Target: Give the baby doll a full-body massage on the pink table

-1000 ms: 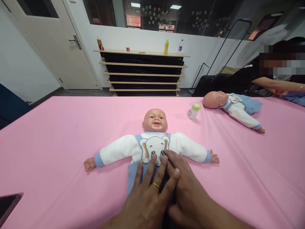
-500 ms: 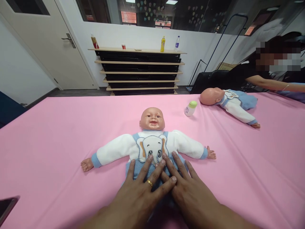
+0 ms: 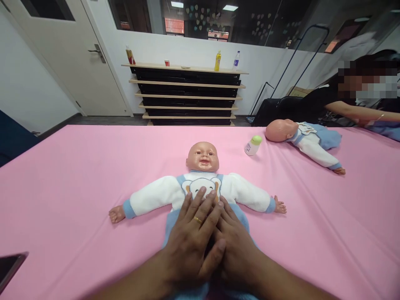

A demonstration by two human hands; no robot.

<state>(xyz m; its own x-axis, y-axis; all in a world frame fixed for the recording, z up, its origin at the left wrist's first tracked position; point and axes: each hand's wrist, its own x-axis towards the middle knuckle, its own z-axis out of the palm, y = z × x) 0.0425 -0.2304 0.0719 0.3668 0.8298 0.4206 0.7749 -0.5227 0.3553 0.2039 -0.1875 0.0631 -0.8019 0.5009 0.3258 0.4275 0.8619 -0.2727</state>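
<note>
- Plainly, I count two dolls on the pink-covered bench (image 3: 78,175): the near doll (image 3: 203,175) and the far doll (image 3: 308,136).
- The near doll lies on its back in front of me, head away from me, its two arms spread wide, one to each side.
- My left grip (image 3: 192,241) rests palm down on its front, fingers straight and close together, clamped on nothing, covering much of the one elephant patch (image 3: 201,183).
- My right grip (image 3: 236,241) lies just beside it on the doll's front, fingers straight, also clamped on nothing; the two meet at the fingers.
- One gold ring (image 3: 198,219) sits on a finger of my left grip.
- One white bottle (image 3: 251,147) with a green cap stands between the dolls' heads; what it holds is hidden.
- Four containers stand on the top shelf (image 3: 150,66): a brown-and-red bottle (image 3: 130,56), a small red cup (image 3: 167,63), a yellow bottle (image 3: 217,61) and a purple-labelled bottle (image 3: 236,61). Whether that yellow is liquid or wrapper I cannot tell, nor what is inside the cup.
- One dark flat object (image 3: 9,266) lies at my left, partly out of view.
- One other person (image 3: 325,100) leans behind the far doll, forearm stretched sideways.
</note>
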